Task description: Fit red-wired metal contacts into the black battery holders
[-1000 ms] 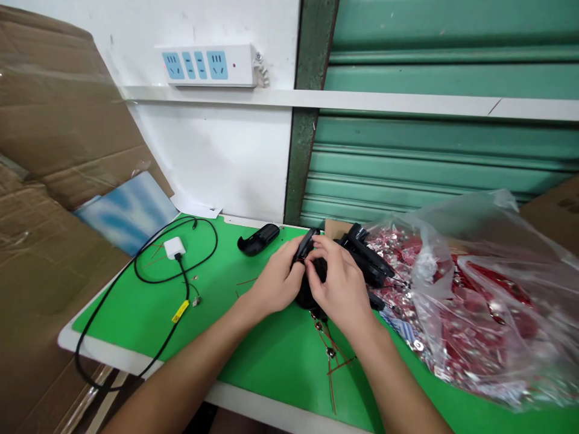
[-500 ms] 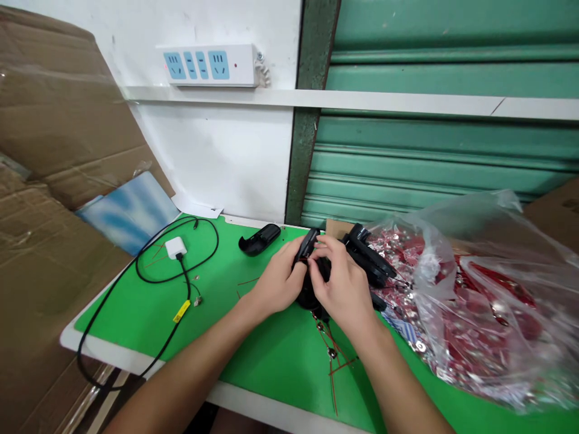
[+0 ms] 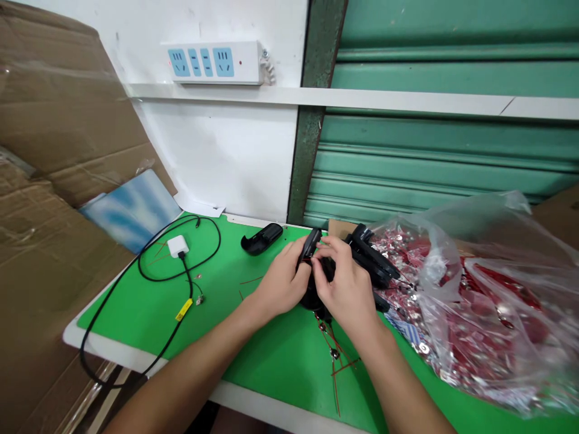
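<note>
My left hand point(image 3: 286, 278) is closed round a black plastic housing point(image 3: 310, 246), which it holds tilted upright above the green table. Against the housing's side, my right hand point(image 3: 342, 280) pinches at a thin red wire point(image 3: 308, 259). The fingertips of both hands almost meet there. Below them hang or lie small metal discs with red wires point(image 3: 335, 354). More black parts sit beneath the hands, partly hidden. A separate black plastic shell point(image 3: 261, 239) lies open side up, to the left and behind my hands.
Black housings point(image 3: 373, 258) are piled to the right, beside a clear plastic bag point(image 3: 493, 319) of red wires and metal discs. A black cable point(image 3: 220, 238) with a white adapter point(image 3: 177, 246) loops over the left side. Cardboard point(image 3: 58, 150) stands at the left; a power strip point(image 3: 215, 62) hangs on the wall.
The view has shifted slightly. Both hands stay at the black housing in nearly the same pose, with only slight finger movement.
</note>
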{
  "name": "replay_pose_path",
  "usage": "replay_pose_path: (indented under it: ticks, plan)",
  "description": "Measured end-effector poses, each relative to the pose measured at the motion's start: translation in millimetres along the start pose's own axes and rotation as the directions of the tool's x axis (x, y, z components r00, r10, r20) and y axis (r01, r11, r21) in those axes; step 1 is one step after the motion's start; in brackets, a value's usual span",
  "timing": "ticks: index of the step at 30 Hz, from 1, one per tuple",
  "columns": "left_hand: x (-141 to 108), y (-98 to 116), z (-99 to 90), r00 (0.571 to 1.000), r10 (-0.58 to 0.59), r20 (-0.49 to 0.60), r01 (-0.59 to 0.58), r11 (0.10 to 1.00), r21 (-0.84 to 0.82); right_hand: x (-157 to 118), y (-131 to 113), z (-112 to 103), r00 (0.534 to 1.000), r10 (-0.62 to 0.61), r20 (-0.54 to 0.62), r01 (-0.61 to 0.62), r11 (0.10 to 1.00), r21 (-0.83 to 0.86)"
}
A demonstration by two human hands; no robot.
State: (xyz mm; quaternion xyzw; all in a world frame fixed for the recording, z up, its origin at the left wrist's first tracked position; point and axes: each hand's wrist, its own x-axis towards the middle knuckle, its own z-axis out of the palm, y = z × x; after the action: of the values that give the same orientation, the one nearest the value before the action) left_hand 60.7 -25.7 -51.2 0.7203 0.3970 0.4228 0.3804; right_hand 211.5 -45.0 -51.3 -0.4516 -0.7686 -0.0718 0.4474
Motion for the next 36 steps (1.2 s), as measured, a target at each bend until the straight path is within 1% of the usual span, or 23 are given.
replay_pose_path:
  ticks: [5, 11, 16, 22, 27, 31, 36]
  plan:
    - [0.1, 0.8, -0.2, 1.0, -0.003, 0.01, 0.003, 1.0, -0.003, -1.2, -0.3, 1.7, 1.0, 0.001, -0.002, -0.001, 1.0, -0.006]
    - [-0.3, -0.5, -0.3, 1.0, -0.006, 0.004, 0.006, 1.0, 0.011, -1.6, -2.6, 3.1, 0.999, -0.001, -0.032, 0.001, 1.0, -0.022]
    - [-0.1, -0.9, -0.8, 1.0, -0.006, 0.015, 0.006, 1.0, 0.006, -1.3, -0.6, 1.8, 1.0, 0.011, -0.01, -0.011, 1.0, 0.001]
    - [0.2, 0.5, 0.1, 1.0, -0.011, 0.006, 0.011, 1.0, -0.002, -2.1, -1.7, 3.1, 0.999, -0.034, -0.023, 0.033, 0.998, -0.055]
    - [-0.6, -2.2, 1.3, 1.0, 0.0, 0.014, 0.0, 1.0, 0.001, -2.5, -4.6, 4.2, 0.997, -0.069, -0.036, 0.063, 0.989, -0.137]
    - [-2.5, -5.2, 2.7, 1.0, 0.028, 0.004, -0.028, 0.999, 0.019, -3.3, -4.1, 4.1, 0.997, -0.073, -0.025, 0.068, 0.987, -0.143]
    - [-3.7, -3.7, 2.4, 1.0, 0.023, 0.017, -0.024, 0.996, 0.087, -3.8, -2.5, 2.2, 0.997, -0.08, 0.015, 0.081, 0.988, -0.133]
